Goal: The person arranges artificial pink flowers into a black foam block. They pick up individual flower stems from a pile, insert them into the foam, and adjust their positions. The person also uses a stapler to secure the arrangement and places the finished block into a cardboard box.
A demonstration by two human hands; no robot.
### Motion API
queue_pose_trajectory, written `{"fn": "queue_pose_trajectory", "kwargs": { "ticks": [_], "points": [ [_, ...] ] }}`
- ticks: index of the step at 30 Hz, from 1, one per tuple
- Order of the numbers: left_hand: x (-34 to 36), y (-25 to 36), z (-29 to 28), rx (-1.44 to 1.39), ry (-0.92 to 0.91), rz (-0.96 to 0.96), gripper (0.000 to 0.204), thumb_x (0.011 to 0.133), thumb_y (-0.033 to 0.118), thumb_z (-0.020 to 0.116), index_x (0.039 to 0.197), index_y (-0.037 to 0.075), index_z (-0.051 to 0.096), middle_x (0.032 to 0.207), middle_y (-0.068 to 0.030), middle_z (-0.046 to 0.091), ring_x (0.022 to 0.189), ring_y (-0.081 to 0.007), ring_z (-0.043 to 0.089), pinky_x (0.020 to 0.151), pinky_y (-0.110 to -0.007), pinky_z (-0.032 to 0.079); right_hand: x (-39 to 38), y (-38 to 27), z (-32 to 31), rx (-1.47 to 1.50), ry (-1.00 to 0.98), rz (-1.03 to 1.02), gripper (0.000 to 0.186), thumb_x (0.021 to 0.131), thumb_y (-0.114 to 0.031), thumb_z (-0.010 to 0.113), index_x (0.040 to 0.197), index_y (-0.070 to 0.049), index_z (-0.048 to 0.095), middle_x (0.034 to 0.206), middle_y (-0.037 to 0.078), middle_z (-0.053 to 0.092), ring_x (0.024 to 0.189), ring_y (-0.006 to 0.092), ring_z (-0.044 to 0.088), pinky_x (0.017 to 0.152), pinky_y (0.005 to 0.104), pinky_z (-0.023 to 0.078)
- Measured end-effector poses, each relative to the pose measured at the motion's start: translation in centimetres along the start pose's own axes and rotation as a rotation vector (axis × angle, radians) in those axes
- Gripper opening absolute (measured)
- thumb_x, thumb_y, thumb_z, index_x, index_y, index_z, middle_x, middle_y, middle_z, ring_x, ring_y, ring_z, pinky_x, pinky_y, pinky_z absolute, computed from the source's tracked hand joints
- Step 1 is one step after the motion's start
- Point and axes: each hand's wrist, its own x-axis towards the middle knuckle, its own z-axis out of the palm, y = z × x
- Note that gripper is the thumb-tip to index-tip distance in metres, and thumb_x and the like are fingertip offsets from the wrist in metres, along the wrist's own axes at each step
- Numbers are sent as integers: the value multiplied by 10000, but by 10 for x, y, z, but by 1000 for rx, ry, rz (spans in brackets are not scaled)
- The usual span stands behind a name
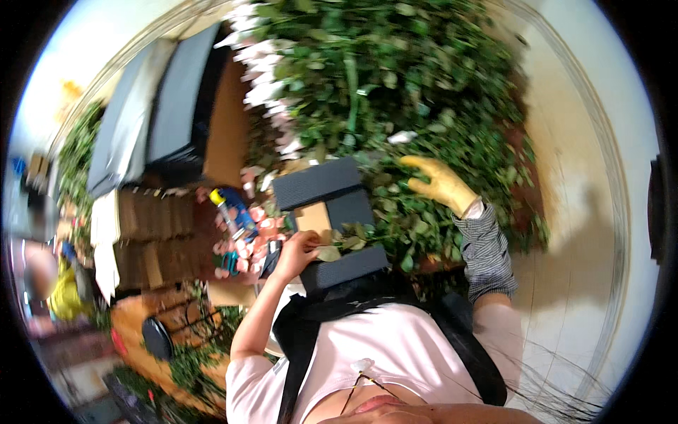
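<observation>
My bare left hand is closed at the left side of a dark corrugated sheet with folded panels and a cardboard-coloured middle. Its fingers touch a leafy sprig lying across the sheet; exactly what they grip is hidden. My right hand, in a yellow glove with a striped sleeve, is raised open over a heap of leafy stems, fingers apart. Pale wrapped flower heads line that heap's left edge.
Pink petals, a yellow-capped tube and teal scissors lie left of the sheet. Large dark-topped boxes, stacked cardboard and a black stool stand further left. A person in yellow is at far left.
</observation>
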Motion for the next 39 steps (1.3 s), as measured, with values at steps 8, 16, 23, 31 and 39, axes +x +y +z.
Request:
{"fn": "queue_pose_trajectory", "kwargs": {
  "ticks": [8, 16, 23, 31, 39],
  "points": [
    [2, 13, -3, 223, -36, 152, 220, 816, 12, 724, 1032, 26, 688, 1055, -116, 604, 934, -274, 663, 835, -360, 547, 92, 121, 71, -567, 566, 37, 381, 826, -98, 730, 1199, -65, 657, 1301, 110, 653, 1253, 285, 579, 1121, 435, 411],
    [-6, 16, 3, 143, 30, 92, 250, 807, -15, 695, 1056, 9, 706, 1074, -133, 623, 999, -287, 686, 870, -360, 562, 7, -32, -31, -312, 431, -207, 308, 863, 32, 650, 1148, -74, 702, 1153, 150, 725, 877, 296, 730, 752, 354, 602],
    [-12, 14, 3, 622, 37, 222, 224, 820, 118, 714, 1009, -2, 704, 872, -252, 648, 859, -455, 644, 734, -507, 518, -42, 20, 112, -631, -59, -53, 171, 944, -98, 540, 959, -125, 708, 761, 63, 676, 657, 257, 645, 589, 400, 534],
    [-13, 78, 19, 1006, 293, 459, 528, 710, 111, 800, 1217, 128, 653, 1162, -153, 569, 1120, -365, 532, 970, -478, 440, -69, 61, 167, -498, 141, 38, 217, 851, -89, 642, 1062, -99, 695, 1087, 76, 694, 934, 269, 678, 826, 423, 538],
    [-8, 47, -2, 517, 46, 286, 458, 749, -45, 719, 1203, 12, 694, 1094, -156, 616, 1009, -323, 647, 863, -370, 562, 36, 52, 31, 125, 13, 181, 525, 880, -300, 735, 1337, -91, 583, 1365, 139, 593, 1218, 320, 587, 1062, 438, 468]
  ]
}}
